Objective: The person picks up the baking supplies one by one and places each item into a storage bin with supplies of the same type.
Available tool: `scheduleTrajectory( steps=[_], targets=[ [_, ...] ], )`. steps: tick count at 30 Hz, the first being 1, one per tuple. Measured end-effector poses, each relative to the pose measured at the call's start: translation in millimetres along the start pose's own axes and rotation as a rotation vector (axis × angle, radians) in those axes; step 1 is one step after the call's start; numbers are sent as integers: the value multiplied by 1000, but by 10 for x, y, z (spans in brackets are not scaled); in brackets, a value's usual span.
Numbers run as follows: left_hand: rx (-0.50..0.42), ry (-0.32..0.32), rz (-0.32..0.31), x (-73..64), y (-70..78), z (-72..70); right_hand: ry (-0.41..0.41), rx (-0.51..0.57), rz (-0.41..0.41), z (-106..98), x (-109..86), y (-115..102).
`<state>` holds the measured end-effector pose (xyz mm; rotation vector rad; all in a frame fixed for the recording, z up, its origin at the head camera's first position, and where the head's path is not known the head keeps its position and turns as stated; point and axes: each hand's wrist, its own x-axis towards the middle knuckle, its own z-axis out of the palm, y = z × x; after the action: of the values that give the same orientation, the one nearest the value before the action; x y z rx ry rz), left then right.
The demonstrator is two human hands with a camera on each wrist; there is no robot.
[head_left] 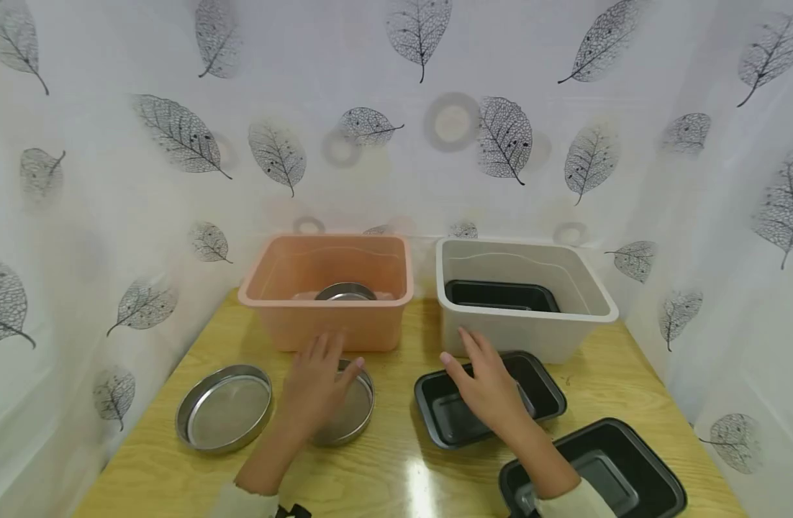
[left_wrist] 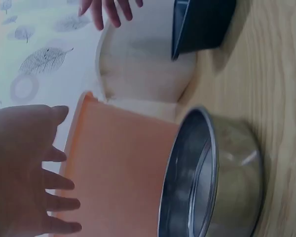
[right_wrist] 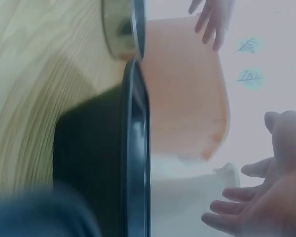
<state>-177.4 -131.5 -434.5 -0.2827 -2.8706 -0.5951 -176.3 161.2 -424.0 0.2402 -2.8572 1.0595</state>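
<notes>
My left hand [head_left: 319, 385] hovers over a round metal cake pan [head_left: 358, 414], fingers spread towards the peach bin [head_left: 332, 327]; in the left wrist view nothing is in that hand [left_wrist: 22, 168]. My right hand [head_left: 490, 388] hangs above a black loaf pan [head_left: 448, 417], its fingertips pointing at the white bin [head_left: 513, 334]. The right wrist view shows this hand [right_wrist: 271, 197] above the loaf pan's rim, holding nothing. Inside the peach bin lies a round metal pan [head_left: 346, 289], partly hidden by the bin's front wall. A black rectangular pan [head_left: 500, 293] lies in the white bin.
Another round cake pan [head_left: 224, 414] sits on the wooden table [head_left: 383, 475] at the left. Another black loaf pan [head_left: 630, 467] stands at the front right, partly under my right forearm. A white leaf-print curtain [head_left: 370, 187] surrounds the table's back and sides.
</notes>
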Motion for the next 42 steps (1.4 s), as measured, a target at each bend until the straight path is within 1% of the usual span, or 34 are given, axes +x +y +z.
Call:
scheduleTrajectory(
  steps=[1,4,5,9,11,13,16,19,21,23,27,30,33,37,42],
  targets=[
    [-22,34,-4,2,-38,-35,-2,44,-1,18,3,-31],
    [-78,108,-32,10,-188,-156,-15,175,14,102,-2,-143],
    [-107,124,-44,13,-248,-203,-17,219,18,140,-7,-182],
    [-192,157,-98,36,-513,-394,-30,381,34,301,-50,-350],
    [-250,179,-112,66,-651,-485,-34,439,27,387,-78,-417],
    [-289,219,-111,111,-801,-555,-47,483,22,473,-100,-472],
    [-343,266,-95,195,-1036,-628,-90,533,25,605,-134,-523],
    [-384,289,-79,293,-1250,-681,-134,579,37,723,-159,-554],
    [-425,275,-75,358,-1368,-715,-153,602,44,794,-174,-572],
    [-469,241,-73,416,-1468,-756,-161,614,50,869,-188,-580],
    [-548,126,-96,506,-1647,-817,-163,642,70,1023,-219,-582],
    [-610,50,-93,587,-1753,-826,-154,673,90,1110,-236,-575],
    [-704,0,-74,657,-1834,-822,-135,698,92,1195,-242,-562],
    [-817,-54,-51,714,-1913,-801,-117,734,79,1314,-235,-520],
    [-881,-108,-31,770,-1996,-752,-119,753,86,1422,-212,-491]
  ],
)
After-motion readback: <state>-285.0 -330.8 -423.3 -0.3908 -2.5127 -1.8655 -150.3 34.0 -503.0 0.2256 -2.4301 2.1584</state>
